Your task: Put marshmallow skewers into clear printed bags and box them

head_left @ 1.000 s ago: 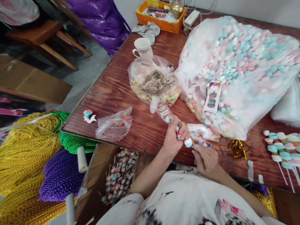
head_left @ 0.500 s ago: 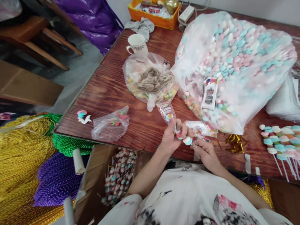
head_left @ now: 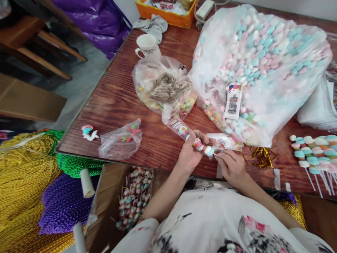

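Observation:
My left hand [head_left: 189,154] is closed around a clear printed wrapper [head_left: 178,128] and the candy skewer [head_left: 209,150] that lies in or against it. Pink, white and blue pieces show between the fingers. At the skewer's lower end, my right hand [head_left: 233,168] pinches what looks like the stick; its fingertips partly hide it. Just behind the hands lie more printed wrappers [head_left: 228,141]. To the right of my right hand is a small bunch of gold twist ties [head_left: 263,157]. Farther right, several finished-looking candy skewers [head_left: 313,151] lie side by side with white sticks toward me.
A big bag of pastel candies [head_left: 263,59] fills the back right. Left of it are a smaller candy bag [head_left: 147,75], a mug [head_left: 147,45] and an orange box [head_left: 168,15]. A carton [head_left: 105,196] with candy skewers stands below the table edge, beside bead strings [head_left: 23,182].
The hands have turned the skewer and wrapper slightly, so more candy shows past the left fingers. My right hand has shifted a little right. The view has moved slightly.

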Demonstrator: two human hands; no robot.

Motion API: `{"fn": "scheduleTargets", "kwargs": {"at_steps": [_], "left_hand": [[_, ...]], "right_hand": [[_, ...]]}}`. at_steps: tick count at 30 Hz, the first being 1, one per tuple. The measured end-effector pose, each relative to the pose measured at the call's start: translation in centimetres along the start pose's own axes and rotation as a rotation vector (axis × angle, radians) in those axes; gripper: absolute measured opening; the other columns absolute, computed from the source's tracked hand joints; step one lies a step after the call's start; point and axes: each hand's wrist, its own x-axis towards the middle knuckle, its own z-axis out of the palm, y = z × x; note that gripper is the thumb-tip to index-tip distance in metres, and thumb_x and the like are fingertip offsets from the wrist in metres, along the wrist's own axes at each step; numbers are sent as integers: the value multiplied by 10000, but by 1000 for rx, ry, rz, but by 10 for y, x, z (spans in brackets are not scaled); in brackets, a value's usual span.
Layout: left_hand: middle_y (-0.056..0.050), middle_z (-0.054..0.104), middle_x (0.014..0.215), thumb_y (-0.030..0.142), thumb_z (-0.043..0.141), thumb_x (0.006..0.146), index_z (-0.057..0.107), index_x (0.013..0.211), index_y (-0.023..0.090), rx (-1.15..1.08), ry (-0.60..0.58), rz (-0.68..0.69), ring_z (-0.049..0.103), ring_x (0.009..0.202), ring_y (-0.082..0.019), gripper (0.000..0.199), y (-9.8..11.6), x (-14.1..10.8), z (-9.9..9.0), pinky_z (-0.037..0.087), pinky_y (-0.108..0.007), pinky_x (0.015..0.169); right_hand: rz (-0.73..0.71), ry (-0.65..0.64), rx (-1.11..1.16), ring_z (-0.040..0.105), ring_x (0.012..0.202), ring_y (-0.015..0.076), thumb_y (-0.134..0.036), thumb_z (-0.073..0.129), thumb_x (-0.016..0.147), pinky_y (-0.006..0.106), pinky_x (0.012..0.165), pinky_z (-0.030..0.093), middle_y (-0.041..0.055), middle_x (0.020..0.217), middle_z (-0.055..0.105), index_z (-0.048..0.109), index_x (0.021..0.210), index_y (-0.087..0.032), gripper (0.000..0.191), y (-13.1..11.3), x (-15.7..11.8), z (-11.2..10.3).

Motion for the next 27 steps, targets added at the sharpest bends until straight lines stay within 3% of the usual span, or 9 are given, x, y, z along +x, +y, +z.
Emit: {"fn": "scheduleTargets", "kwargs": {"at_steps": [8, 13, 19, 21, 24, 27], "left_hand": [[19, 536, 609, 541, 793, 676, 455, 625, 173, 26, -63, -29, 687, 879, -266, 502, -4, -1, 1, 559, -391, 754], [11, 538, 591, 577, 811, 622, 455, 608, 176, 58, -129, -18, 684, 874, -272, 536, -6, -3, -2, 550, -375, 745], [10, 566, 620, 547, 819, 632, 470, 619, 185, 13, -61, -55, 687, 890, -267, 503, -5, -5, -3, 542, -379, 778], [-4, 633, 719, 519, 813, 659, 544, 714, 196, -13, -3, -36, 686, 924, -264, 424, -1, -4, -3, 540, -389, 797], [-19, 696, 885, 449, 798, 707, 606, 897, 224, -47, 78, 71, 684, 970, -255, 351, 6, -2, -3, 534, -391, 815], [11, 684, 832, 349, 781, 739, 608, 926, 234, -39, 89, 167, 691, 874, -206, 280, 9, 1, -2, 527, -373, 823]], "right_hand": [[105, -85, 44, 495, 584, 132, -168, 458, 937, 262, 574, 383, 27, 661, 590, 615, 860, -170, 175, -5, 4, -2], [337, -195, 407, 390, 551, 105, -252, 458, 947, 246, 555, 334, -30, 599, 463, 548, 725, -194, 247, -8, 4, 4], [566, -275, 781, 329, 501, 88, -386, 448, 950, 218, 484, 295, -57, 539, 364, 508, 675, -189, 344, -7, 10, 6], [495, -253, 658, 351, 496, 92, -367, 425, 967, 224, 497, 303, -52, 535, 396, 534, 706, -189, 334, -4, 11, 1], [235, -190, 241, 444, 551, 115, -261, 424, 964, 252, 576, 340, -3, 610, 543, 600, 796, -182, 256, 0, 11, -5], [60, -172, -94, 477, 565, 134, -181, 435, 940, 270, 589, 325, 37, 634, 611, 623, 813, -168, 227, 0, 10, -6]]}}
